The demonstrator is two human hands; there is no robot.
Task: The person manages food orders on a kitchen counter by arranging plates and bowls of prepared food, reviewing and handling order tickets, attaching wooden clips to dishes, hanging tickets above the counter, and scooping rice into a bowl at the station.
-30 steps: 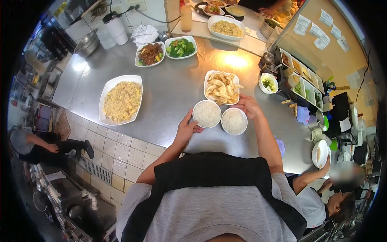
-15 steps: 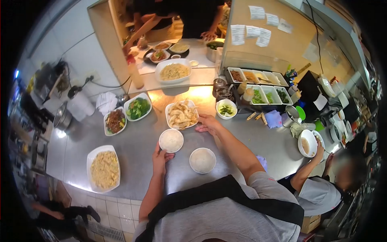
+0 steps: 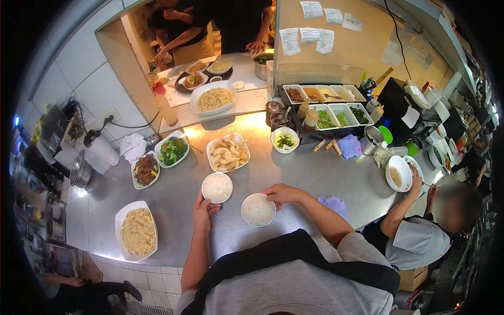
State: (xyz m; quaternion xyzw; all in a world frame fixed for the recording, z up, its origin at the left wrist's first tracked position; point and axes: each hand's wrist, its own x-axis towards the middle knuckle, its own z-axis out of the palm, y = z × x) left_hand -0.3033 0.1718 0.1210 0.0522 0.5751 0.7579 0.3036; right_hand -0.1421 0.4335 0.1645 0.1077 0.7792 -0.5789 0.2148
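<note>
My left hand (image 3: 205, 210) has its fingers curled around the lower left side of a white bowl of rice (image 3: 217, 187). To the right of it, my right hand (image 3: 282, 195) grips the rim of a second white bowl of rice (image 3: 258, 210) from its right side. Both bowls are upright over the steel counter (image 3: 178, 220). Just beyond the left bowl stands a white square dish of pale golden pieces (image 3: 229, 153), which look like dumplings. A small bowl of greens in liquid (image 3: 285, 140) sits farther right.
To the left are dishes of broccoli (image 3: 172, 150), dark meat (image 3: 145, 171) and fried rice (image 3: 137, 231). Topping trays (image 3: 336, 116) stand at the back right. A co-worker (image 3: 415, 236) handles a white bowl at right. Other people stand beyond the pass-through, where more dishes (image 3: 212, 100) sit.
My right hand has left the side of the dish of golden pieces and come back to grip the second rice bowl. My left hand stays on the first bowl. The camera view has shifted.
</note>
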